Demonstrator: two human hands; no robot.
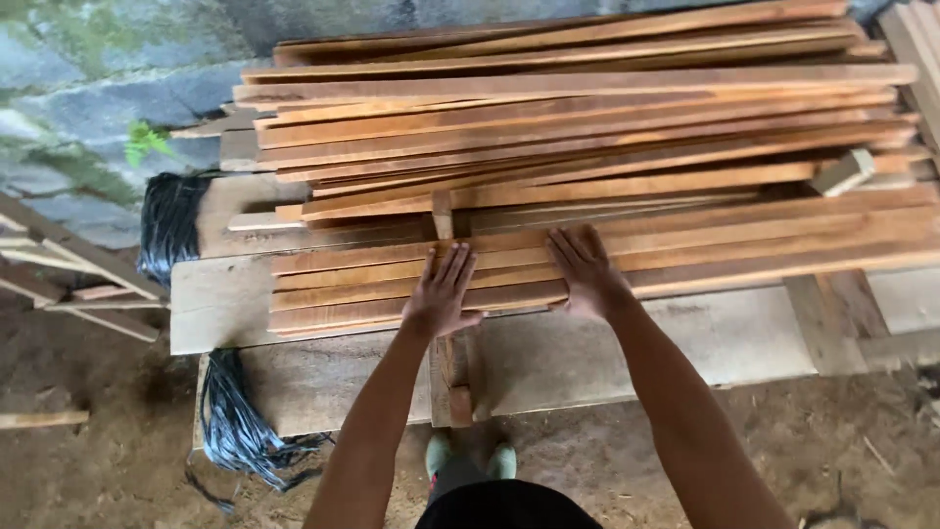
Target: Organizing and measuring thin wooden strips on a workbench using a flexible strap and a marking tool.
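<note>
Two bare hands lie flat on a stack of thin reddish-brown wooden slats (587, 147) that fills the upper middle of the view.

At about nine o'clock, a bundle of black plastic strapping (168, 225) sits against the end of the wide pale boards (548, 358) under the slats, and a second tuft of black strapping (230, 416) hangs off their corner at about eight o'clock, above the dirt floor (98, 460). A few loose wood strips (59, 260) lean at the far left edge, below a grey block wall (98, 98).

The left hand (440, 292) rests palm down on the near slats, a little left of centre, fingers spread and straight, gripping nothing. A short narrow wood piece (450, 377) runs crosswise beneath it toward six o'clock.

The right hand (585, 269) lies just beside it at centre, palm down on the same front slats, fingers extended and slightly fanned, also closed on nothing.

At about two o'clock a small pale wood block (842, 172) sits on top of the slats near their right ends. A dark upright board (832, 323) stands below at about four o'clock.
</note>
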